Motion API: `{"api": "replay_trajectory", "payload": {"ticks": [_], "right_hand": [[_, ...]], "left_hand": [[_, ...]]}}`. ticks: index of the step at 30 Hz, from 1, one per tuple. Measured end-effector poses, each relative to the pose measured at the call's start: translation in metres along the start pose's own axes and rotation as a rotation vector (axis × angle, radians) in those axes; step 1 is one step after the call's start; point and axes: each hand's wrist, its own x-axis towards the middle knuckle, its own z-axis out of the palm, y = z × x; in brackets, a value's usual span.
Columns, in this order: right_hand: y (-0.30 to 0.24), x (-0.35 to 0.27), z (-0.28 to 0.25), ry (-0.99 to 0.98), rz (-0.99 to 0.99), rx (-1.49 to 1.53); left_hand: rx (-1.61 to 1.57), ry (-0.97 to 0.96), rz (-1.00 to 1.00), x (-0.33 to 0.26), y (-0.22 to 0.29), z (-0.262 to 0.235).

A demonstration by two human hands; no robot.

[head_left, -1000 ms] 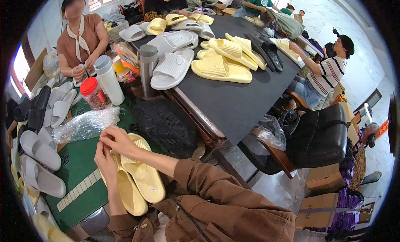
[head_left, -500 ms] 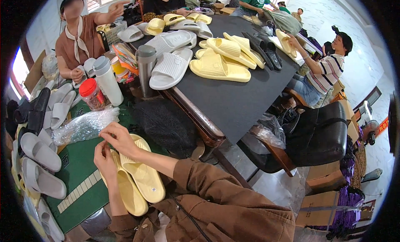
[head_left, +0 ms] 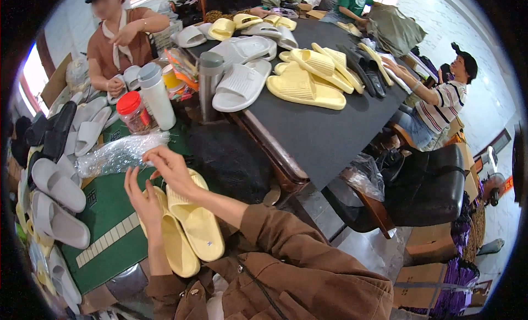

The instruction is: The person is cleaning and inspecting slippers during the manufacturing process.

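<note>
A pair of pale yellow slide sandals (head_left: 202, 229) lies side by side in front of me, soles down, toe ends pointing away. My left hand (head_left: 144, 199) is over the toe of the left sandal, its fingers stretched out and apart. Just to its right, my right hand (head_left: 173, 172) reaches over the right sandal's toe with thumb and fingertips pinched together. Anything between those fingertips is too small to make out. Beyond both hands lies a bundle of thin clear plastic strands (head_left: 118, 156), close to my right fingertips.
Grey slides (head_left: 58, 183) crowd the left edge of the green mat (head_left: 104, 215). A red-lidded jar (head_left: 133, 115), white bottle (head_left: 158, 102) and steel tumbler (head_left: 210, 86) stand beyond. Yellow slides (head_left: 305, 91) sit on the dark table (head_left: 324, 138). Several people work around; a black chair (head_left: 423, 193) stands right.
My left fingers have spread and parted from my right hand. The view has shifted, so things sit further right. The person at far left has lowered a pointing arm.
</note>
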Motion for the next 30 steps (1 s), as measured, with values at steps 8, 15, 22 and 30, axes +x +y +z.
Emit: {"api": "replay_trajectory", "payload": {"ticks": [8,15,22,30], "right_hand": [[-0.092,-0.029,0.006,-0.097,0.014,0.214],[-0.216,-0.087,-0.033,-0.09,-0.332,-0.292],[-0.278,-0.065,-0.146,0.525,-0.349,-0.832],[-0.281,-0.011,-0.368,0.699,-0.275,-1.445]], "left_hand": [[-0.103,-0.027,-0.004,0.001,-0.009,0.001],[-0.158,-0.033,-0.058,-0.001,-0.008,0.002],[-0.169,-0.069,-0.062,-0.001,-0.014,0.002],[-0.178,-0.104,-0.057,-0.001,-0.012,0.008]]}}
